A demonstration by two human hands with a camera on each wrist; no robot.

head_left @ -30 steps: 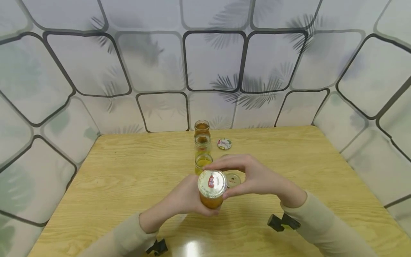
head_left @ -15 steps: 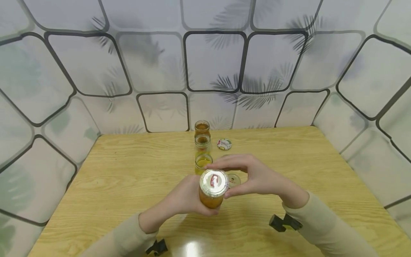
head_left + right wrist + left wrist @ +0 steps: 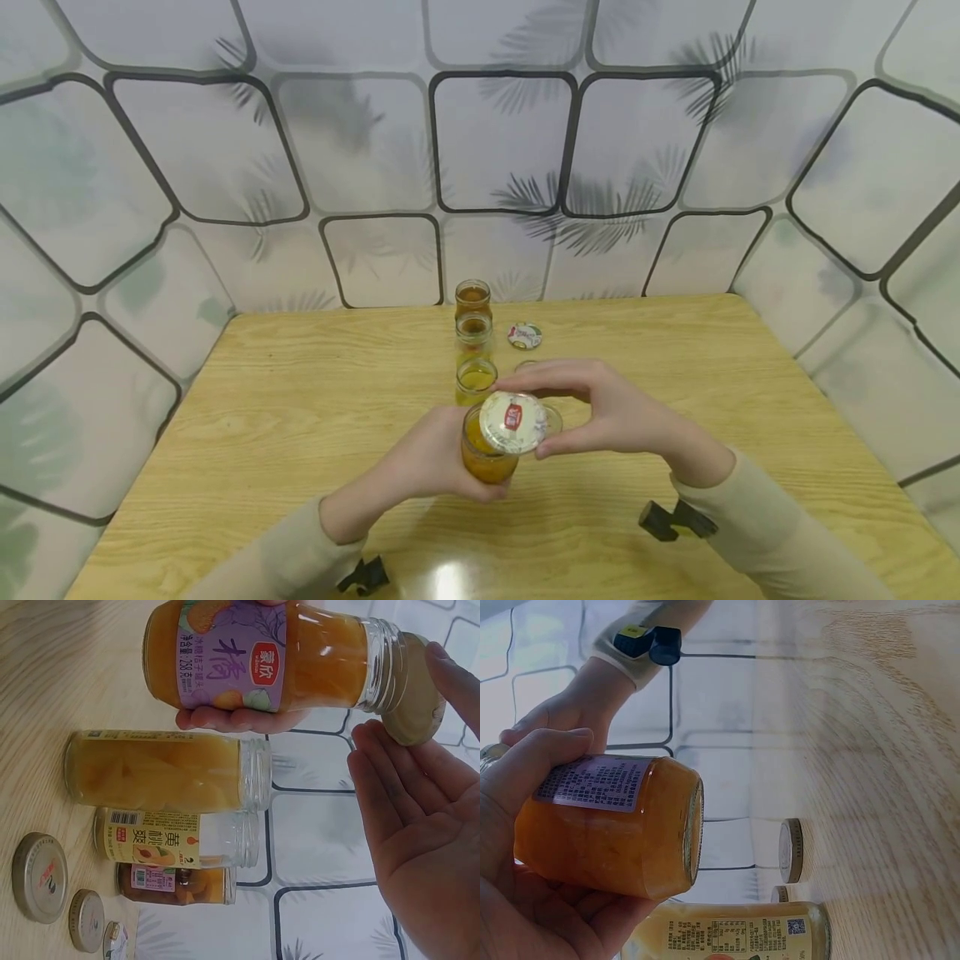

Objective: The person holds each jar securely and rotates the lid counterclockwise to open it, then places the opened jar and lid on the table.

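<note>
My left hand (image 3: 435,458) grips an orange-filled glass jar (image 3: 315,656) with a purple label around its body, just over the wooden table in the right wrist view. The thumb and fingers of my right hand (image 3: 600,408) pinch the rim of a round metal lid (image 3: 513,423), white with a red mark on top. That lid is tilted off to the right of the jar's mouth and overlaps part of it in the head view. From the right wrist, the lid's gold underside (image 3: 421,697) shows beside the bare threaded neck (image 3: 382,664).
Behind the held jar, three lidless jars stand in a row: a yellow-filled one (image 3: 165,771), a yellow-labelled one (image 3: 154,838) and a darker one (image 3: 176,885). Right of the row lie three lids: a near one (image 3: 40,877), a middle one (image 3: 86,921) and a patterned one (image 3: 524,336). A patterned wall (image 3: 495,142) borders the table.
The lid has come off the jar and shifted right with my right hand, uncovering part of the jar's mouth. Before, it sat on the jar and turned. My left hand has barely moved.
</note>
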